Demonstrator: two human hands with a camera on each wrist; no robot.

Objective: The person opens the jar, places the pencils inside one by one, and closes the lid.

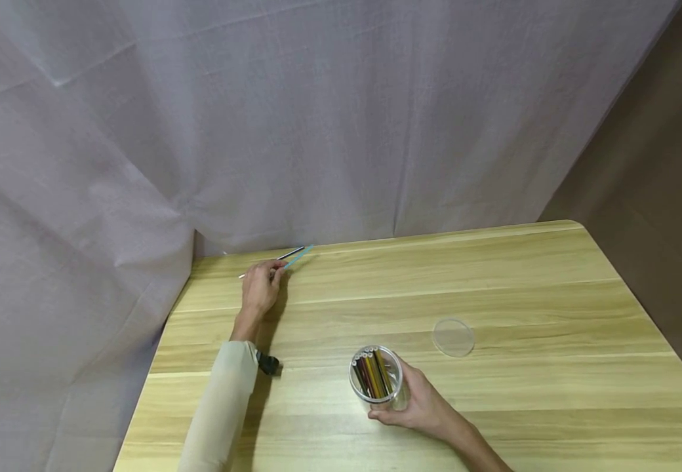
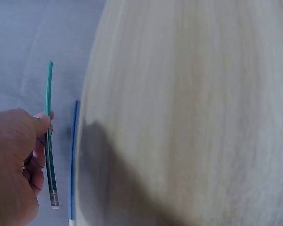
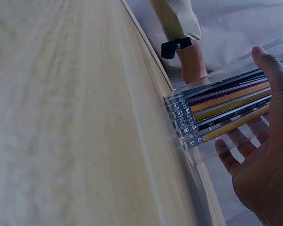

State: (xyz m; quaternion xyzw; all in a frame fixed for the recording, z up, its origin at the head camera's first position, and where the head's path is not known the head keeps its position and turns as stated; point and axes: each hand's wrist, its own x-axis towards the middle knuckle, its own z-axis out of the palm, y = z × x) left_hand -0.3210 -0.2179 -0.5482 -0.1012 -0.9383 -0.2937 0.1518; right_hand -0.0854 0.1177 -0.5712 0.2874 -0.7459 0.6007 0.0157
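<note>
My left hand (image 1: 260, 288) pinches a light blue-green pencil (image 2: 48, 99) between thumb and fingers, close over the table's back left. In the left wrist view its metal-and-eraser end points down the picture. A second pencil (image 2: 73, 165), dark blue, lies along the table's back edge beside that hand, partly hidden by it in the head view. Nearer the front, my right hand (image 1: 423, 408) grips a clear round jar (image 1: 401, 387) from its right side. Several pencils (image 3: 226, 107) stand inside, yellow, orange, dark red and black, their ferrules and erasers bunched at one end.
A clear round lid (image 1: 453, 338) lies flat on the wood-grain table (image 1: 553, 367), right of and behind the jar. Pale grey cloth (image 1: 317, 131) hangs behind the back edge and along the left. A black wrist strap (image 1: 267, 362) sits at the left sleeve's cuff.
</note>
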